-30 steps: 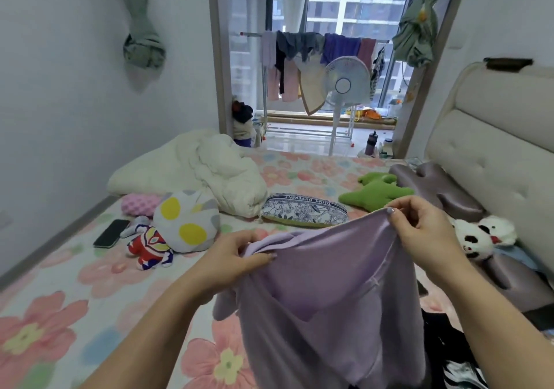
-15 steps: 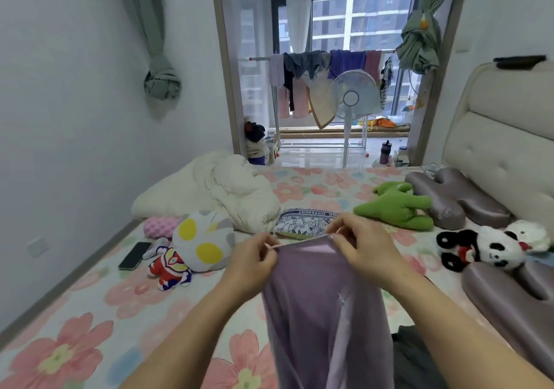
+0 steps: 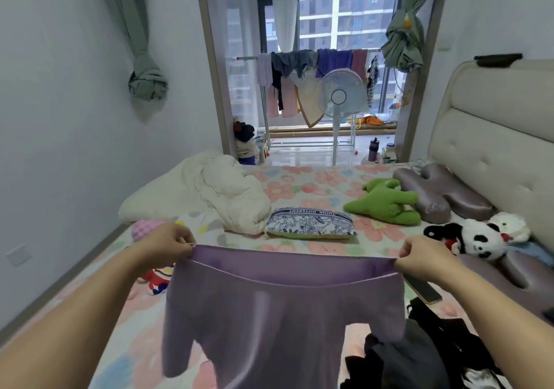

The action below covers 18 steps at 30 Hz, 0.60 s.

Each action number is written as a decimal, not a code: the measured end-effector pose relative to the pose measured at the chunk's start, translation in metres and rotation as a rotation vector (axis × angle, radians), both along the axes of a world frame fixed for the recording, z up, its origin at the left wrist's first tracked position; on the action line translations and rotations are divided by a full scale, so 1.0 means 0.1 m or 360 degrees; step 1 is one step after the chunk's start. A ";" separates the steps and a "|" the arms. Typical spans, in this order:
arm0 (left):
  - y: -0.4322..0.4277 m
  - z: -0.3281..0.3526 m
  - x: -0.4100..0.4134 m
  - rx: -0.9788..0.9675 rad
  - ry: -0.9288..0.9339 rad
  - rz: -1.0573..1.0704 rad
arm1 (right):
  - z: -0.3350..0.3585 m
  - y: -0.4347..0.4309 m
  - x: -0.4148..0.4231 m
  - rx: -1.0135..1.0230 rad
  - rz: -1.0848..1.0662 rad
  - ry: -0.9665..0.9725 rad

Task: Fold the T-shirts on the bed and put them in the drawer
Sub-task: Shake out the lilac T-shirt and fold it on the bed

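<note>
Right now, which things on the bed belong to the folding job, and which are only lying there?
Job: lilac soft T-shirt, pinched by left hand and right hand; dark crumpled clothes heap (likely).
Lying about: green plush toy; black-and-white plush panda; blue floral fabric pouch; white crumpled quilt.

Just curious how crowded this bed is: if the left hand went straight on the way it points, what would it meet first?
Probably the crumpled white duvet, just beyond the left hand that pinches the purple T-shirt; depth is unclear.

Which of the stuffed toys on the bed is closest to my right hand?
The black-and-white panda, beside the right hand; the green plush lies farther back.
</note>
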<state>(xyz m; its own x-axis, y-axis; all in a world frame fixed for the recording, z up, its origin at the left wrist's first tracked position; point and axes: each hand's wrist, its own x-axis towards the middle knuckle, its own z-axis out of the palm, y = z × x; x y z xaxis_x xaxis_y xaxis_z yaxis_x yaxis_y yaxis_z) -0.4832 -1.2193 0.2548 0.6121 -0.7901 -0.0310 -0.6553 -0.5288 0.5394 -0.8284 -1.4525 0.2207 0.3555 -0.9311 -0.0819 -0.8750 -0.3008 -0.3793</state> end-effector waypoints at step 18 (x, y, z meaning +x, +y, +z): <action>-0.04 0.31 -0.13 -0.0282 0.0368 0.0002 | 0.41 -0.19 0.14 0.0454 0.0575 -0.1130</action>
<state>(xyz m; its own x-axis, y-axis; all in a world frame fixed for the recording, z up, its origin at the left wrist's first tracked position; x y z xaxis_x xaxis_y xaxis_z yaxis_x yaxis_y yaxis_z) -0.4963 -1.2228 0.2858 0.6060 -0.7948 -0.0316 -0.5035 -0.4140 0.7583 -0.8144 -1.4715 0.2619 0.6832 -0.7279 0.0585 -0.2689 -0.3252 -0.9066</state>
